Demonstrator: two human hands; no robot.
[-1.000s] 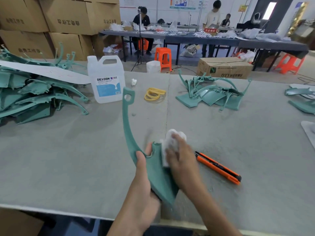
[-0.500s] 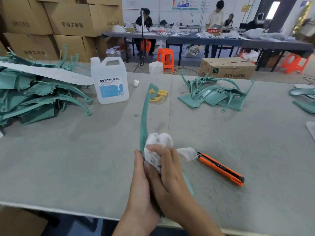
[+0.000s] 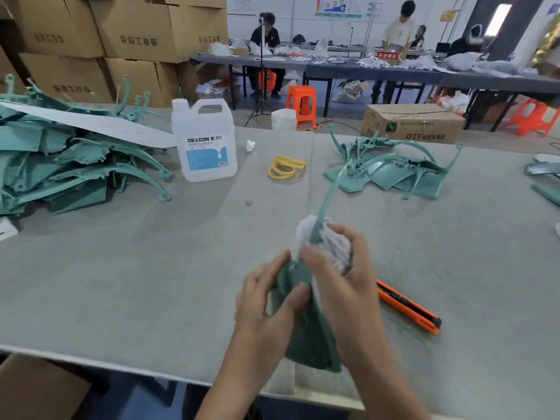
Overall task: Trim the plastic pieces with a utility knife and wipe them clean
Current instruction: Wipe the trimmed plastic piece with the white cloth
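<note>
Above the near edge of the grey table I hold a teal plastic piece (image 3: pixel 306 338) with a long curved arm pointing away to the right. My left hand (image 3: pixel 266 301) grips its wide lower part, thumb on the face. My right hand (image 3: pixel 342 274) clutches a white cloth (image 3: pixel 330 244) wrapped around the base of the arm. An orange utility knife (image 3: pixel 409 307) lies on the table just right of my right hand, untouched.
A big heap of teal pieces (image 3: pixel 69 168) fills the table's left. A smaller pile (image 3: pixel 394 171) lies at the back right. A white DEXCON jug (image 3: pixel 206 144) and yellow rings (image 3: pixel 285 168) stand mid-table. Cartons, tables, stools and people are behind.
The piece's long arm has swung from pointing up-left to pointing right. My right hand with the cloth has moved from the flat part up onto the arm's base.
</note>
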